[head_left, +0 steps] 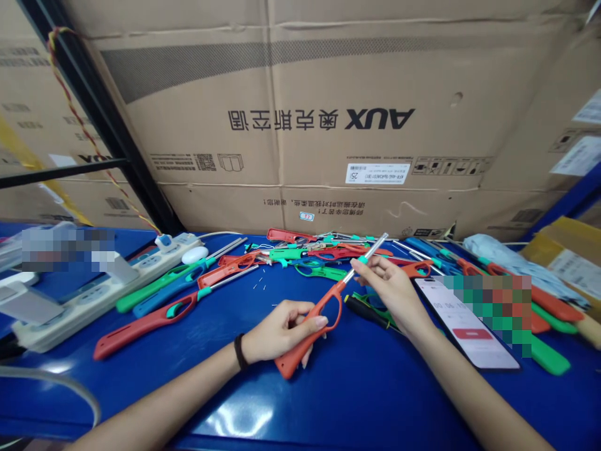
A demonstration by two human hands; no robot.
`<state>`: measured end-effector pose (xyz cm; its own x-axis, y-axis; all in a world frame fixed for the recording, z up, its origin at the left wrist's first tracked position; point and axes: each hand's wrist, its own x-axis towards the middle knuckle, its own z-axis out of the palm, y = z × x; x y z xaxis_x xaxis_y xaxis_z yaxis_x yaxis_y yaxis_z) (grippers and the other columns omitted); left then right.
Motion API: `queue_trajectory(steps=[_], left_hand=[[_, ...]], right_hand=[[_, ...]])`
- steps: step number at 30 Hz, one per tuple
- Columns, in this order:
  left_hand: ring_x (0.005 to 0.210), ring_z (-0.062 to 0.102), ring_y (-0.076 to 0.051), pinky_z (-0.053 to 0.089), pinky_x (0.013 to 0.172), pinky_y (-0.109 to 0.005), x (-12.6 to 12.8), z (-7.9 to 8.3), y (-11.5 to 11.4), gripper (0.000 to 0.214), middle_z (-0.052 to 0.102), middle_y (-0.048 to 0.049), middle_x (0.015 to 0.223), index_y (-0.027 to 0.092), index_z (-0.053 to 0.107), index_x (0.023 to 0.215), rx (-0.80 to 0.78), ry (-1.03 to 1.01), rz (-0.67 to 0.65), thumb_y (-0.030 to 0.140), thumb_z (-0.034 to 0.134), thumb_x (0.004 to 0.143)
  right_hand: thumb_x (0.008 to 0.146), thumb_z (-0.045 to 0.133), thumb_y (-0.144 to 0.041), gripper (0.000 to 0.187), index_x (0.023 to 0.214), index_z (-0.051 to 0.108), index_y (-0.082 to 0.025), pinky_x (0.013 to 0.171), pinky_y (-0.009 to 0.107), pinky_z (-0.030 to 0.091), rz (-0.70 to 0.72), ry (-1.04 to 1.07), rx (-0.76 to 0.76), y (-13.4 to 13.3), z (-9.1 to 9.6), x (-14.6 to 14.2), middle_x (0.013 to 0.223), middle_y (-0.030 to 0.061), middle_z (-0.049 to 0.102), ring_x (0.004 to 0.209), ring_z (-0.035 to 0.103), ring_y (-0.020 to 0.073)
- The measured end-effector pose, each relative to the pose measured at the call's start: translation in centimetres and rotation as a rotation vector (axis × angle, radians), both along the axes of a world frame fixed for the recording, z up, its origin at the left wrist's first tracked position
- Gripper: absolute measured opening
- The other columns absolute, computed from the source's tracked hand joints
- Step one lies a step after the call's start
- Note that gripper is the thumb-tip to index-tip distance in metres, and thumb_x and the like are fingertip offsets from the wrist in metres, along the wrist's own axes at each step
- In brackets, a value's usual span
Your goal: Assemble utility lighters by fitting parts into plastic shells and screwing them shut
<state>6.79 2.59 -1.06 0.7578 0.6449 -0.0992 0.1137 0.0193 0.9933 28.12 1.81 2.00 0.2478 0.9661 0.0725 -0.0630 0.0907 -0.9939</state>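
Over the blue worktop [188, 388], a red lighter [328, 298] is held near its thick end by the left fingers [312, 327]. Its metal tube [376, 245] is pinched at the green ring [362, 259] by the right fingers [365, 274]. The tube is probably being worked on; steady holding is needed.

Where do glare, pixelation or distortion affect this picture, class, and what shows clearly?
Head view: white glare on the blue tabletop near the bottom edge; head view: blocky pixelation hides part of the phone; head view: the black post slants steeply, perhaps partly wide-lens distortion; head view: the left hand and red lighter have fairly clear outlines.
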Motion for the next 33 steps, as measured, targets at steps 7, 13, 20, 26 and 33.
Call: queue_trajectory(steps=[7, 13, 20, 26, 33], left_hand=[[0.038, 0.053, -0.009, 0.038, 0.036, -0.014, 0.0, 0.2, 0.0, 0.042, 0.057, 0.0010, 0.050, 0.013, 0.051, 0.078, 0.156, 0.089, 0.056, 0.055, 0.054, 0.083], [0.040, 0.053, -0.009, 0.036, 0.038, -0.014, 0.1, 0.4, 0.1, 0.039, 0.057, 0.0007, 0.051, 0.012, 0.056, 0.078, 0.285, 0.145, 0.135, 0.050, 0.052, 0.086], [0.036, 0.051, -0.009, 0.035, 0.034, -0.014, -0.2, 0.4, 0.2, 0.045, 0.057, 0.0008, 0.049, 0.013, 0.053, 0.079, 0.198, 0.124, 0.103, 0.058, 0.050, 0.085], [0.036, 0.045, -0.006, 0.038, 0.037, -0.014, 0.0, 0.6, 0.3, 0.046, 0.052, 0.0036, 0.048, 0.014, 0.050, 0.077, 0.018, 0.007, 0.077, 0.059, 0.050, 0.084], [0.036, 0.042, -0.006, 0.036, 0.036, -0.014, -0.2, 1.1, 0.2, 0.046, 0.049, 0.0050, 0.048, 0.014, 0.053, 0.078, -0.114, 0.009, 0.106, 0.059, 0.055, 0.080]], right_hand=[[0.068, 0.074, -0.044, 0.035, 0.093, 0.070, -0.020, 0.091, 0.036, 0.046, 0.173, 0.079, -0.026, -0.2, 0.2, 0.0, 0.095, 0.0066, 0.073, 0.095, 0.066, 0.0222], [0.070, 0.072, -0.048, 0.037, 0.093, 0.072, -0.019, 0.093, 0.037, 0.046, 0.244, 0.037, -0.142, -0.5, -0.7, -1.1, 0.089, 0.0054, 0.074, 0.090, 0.067, 0.0215], [0.070, 0.073, -0.045, 0.037, 0.098, 0.072, -0.020, 0.094, 0.034, 0.046, 0.306, 0.071, -0.125, -0.4, -0.8, -0.6, 0.091, 0.0041, 0.074, 0.091, 0.067, 0.0198], [0.071, 0.073, -0.046, 0.038, 0.099, 0.072, -0.020, 0.097, 0.038, 0.043, 0.335, 0.082, -0.086, -0.6, -1.0, -1.1, 0.093, 0.0055, 0.074, 0.090, 0.067, 0.0203], [0.072, 0.070, -0.050, 0.038, 0.094, 0.074, -0.020, 0.095, 0.039, 0.045, 0.265, 0.058, -0.069, -0.8, -1.9, -2.1, 0.093, 0.0054, 0.074, 0.091, 0.067, 0.0226]])
